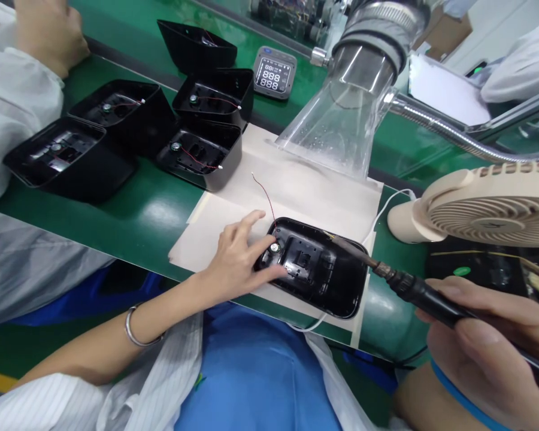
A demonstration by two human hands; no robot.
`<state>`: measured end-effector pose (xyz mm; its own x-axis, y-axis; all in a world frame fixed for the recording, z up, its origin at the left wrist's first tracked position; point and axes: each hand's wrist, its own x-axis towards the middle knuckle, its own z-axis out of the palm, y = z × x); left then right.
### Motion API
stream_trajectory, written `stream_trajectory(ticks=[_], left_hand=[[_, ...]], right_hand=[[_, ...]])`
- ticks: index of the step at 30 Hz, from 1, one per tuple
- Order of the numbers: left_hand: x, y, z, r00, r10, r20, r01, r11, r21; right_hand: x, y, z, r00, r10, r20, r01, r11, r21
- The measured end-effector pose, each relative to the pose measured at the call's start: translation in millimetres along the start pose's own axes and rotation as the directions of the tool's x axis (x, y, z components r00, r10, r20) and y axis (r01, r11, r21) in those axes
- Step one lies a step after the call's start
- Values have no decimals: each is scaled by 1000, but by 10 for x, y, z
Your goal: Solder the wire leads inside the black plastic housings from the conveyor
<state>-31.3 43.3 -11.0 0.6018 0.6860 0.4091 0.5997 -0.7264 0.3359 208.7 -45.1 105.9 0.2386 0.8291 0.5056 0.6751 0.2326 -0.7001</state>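
Observation:
A black plastic housing [341, 281] lies open side up on the beige paper sheet in front of me. Inside its left end sits a small round metal component [274, 247], and a thin red wire [268, 196] runs from that end over the paper. My left hand [240, 254] grips the housing's left end, index finger and thumb reaching over the rim beside the round part, other fingers raised. In my right hand [489, 329] is a soldering iron [413, 287], held like a pen. Its tip extends over the housing's far rim; whether it touches is unclear.
Several similar black housings [202, 149] stand at the left, near another person's sleeve [18, 114]. A clear fume hood [336, 126] hangs over the paper sheet [197, 239]. A digital display [275, 72] stands behind; a beige fan [489, 206] is at the right.

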Motion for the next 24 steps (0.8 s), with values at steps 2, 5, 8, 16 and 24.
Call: stream_trajectory(ticks=[2,5,8,16,24], left_hand=[[52,6,53,996,-55,-63,56,998,10],[93,22,132,995,-88,-38,89,996,25],[95,12,162,990,-129,51,131,991,-36],[115,-48,157,963,-187,193,232,940,-251],[245,-70,94,900,-214,379,335,898,-286]], right_hand=[[-19,25,4,997,-82,14,82,996,45],[-55,69,-17,991,-135,7,134,990,44],[-88,101,-45,992,-130,0,130,991,45],[-105,112,-14,991,-130,-30,132,988,80],[-127,161,-4,993,-115,-31,117,987,114]])
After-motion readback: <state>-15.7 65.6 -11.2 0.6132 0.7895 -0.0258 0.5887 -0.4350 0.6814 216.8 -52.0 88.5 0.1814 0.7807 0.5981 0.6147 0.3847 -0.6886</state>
